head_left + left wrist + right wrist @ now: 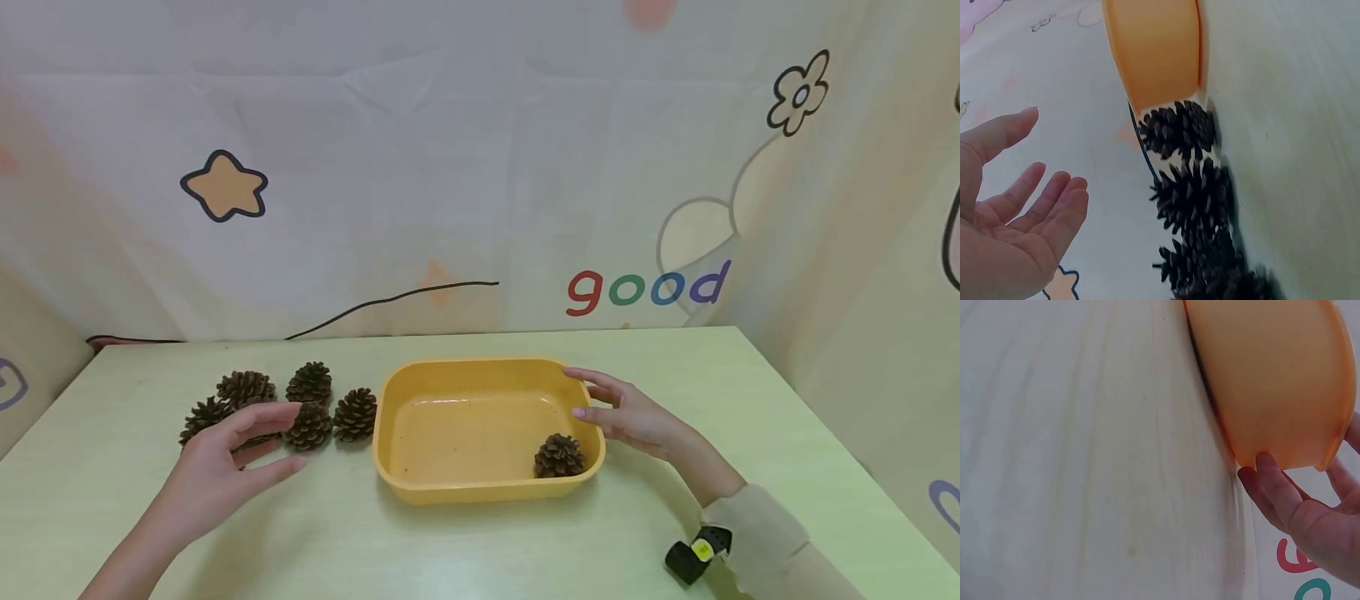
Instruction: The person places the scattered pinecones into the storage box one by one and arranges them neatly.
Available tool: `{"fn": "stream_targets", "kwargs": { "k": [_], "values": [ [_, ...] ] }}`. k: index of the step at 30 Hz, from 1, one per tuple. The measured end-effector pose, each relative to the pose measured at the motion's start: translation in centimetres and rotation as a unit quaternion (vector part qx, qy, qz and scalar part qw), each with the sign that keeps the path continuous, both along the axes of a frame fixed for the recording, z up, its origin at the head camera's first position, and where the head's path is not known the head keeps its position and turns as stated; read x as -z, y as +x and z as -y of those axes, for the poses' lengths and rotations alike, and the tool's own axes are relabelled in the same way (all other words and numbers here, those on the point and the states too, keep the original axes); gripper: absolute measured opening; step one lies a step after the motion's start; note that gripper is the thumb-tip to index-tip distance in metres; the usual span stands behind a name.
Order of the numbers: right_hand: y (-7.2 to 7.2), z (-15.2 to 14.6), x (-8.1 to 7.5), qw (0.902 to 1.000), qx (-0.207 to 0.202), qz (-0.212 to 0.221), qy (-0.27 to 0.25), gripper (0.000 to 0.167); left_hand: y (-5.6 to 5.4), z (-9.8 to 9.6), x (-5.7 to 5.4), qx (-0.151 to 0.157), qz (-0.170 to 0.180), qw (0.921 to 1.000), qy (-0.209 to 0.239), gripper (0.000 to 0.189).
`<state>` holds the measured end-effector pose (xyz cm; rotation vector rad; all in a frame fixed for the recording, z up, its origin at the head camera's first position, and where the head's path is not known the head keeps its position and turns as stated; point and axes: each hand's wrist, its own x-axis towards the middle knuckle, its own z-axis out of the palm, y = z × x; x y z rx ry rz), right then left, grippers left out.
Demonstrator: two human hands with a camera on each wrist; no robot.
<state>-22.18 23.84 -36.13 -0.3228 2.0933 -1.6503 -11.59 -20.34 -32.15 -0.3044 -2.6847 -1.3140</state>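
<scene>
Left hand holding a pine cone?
No, the left wrist view shows the left hand with thumb and fingers apart and the pine cones clear of it.

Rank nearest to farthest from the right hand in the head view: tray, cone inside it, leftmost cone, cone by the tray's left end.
1. Tray: its right end touches the right hand.
2. Inside cone: in the tray's near right corner.
3. Outside cone: by the tray's left end.
4. Leftmost cone: at far left.
</scene>
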Motion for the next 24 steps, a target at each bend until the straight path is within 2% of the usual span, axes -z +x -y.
{"fn": "stream_targets", "kwargs": {
  "k": [12,19,24],
  "values": [
    [-0.1,-0.1,0.2,1.0,-0.004,-0.005,-0.003,0.066,0.7,4.3,1.3,-0.042,0.012,0.9985,-0.032,0.055],
    [0.0,0.0,0.1,1.0,-0.003,-0.005,0.0,0.067,0.5,5.9,2.2,-0.072,0.035,0.9956,-0.048,0.06],
    [0.0,-0.1,0.1,1.0,-0.002,-0.003,-0.005,0.067,0.4,7.0,2.9,-0.076,0.046,0.9938,-0.067,0.063]
  ]
}}
